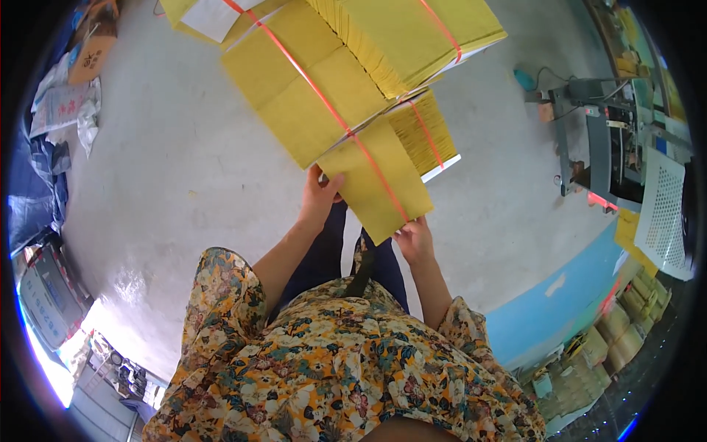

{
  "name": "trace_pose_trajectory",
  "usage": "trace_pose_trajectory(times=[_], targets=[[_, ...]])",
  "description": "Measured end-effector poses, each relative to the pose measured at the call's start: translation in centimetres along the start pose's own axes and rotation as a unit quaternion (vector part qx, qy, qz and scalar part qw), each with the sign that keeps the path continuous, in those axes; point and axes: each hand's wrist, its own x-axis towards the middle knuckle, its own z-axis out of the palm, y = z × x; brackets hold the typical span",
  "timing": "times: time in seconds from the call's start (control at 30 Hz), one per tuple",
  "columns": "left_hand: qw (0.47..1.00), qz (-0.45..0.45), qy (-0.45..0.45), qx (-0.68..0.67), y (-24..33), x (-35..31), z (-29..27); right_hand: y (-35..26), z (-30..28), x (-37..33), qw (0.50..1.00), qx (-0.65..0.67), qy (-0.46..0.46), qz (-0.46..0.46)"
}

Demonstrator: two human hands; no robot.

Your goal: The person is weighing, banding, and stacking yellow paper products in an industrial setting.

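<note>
A yellow paper bundle (379, 177), bound by a red-orange strap (379, 173), lies tilted in front of my legs at the near end of larger bundles. My left hand (320, 197) grips its left edge, thumb on top and the other fingers partly hidden. At the near right corner, beside the strap's end, my right hand (414, 239) pinches the same bundle; some fingertips are hidden beneath it. Touching its far side is a large strapped yellow stack (294, 81). A smaller strapped stack (423, 132) shows its layered edges just to the right.
Another tall yellow stack (412, 37) rises at the far end. Grey floor (162, 147) surrounds the stacks. A dark metal machine (589, 140) and a white perforated chair back (664, 214) stand at right. Cardboard box (93, 51) and plastic sacks (62, 103) lie far left.
</note>
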Motion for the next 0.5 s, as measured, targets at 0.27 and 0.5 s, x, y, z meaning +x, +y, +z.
trace_pose_trajectory(times=[0.27,0.5], targets=[[0.995,0.018,0.063,0.07,1.4,-1.3,0.6,1.0,-0.4,0.6,1.0,-0.019,0.024,-0.004],[0.874,0.281,0.142,0.369,0.4,-3.1,-0.1,0.5,-0.5,1.2,0.998,-0.039,0.04,0.003]])
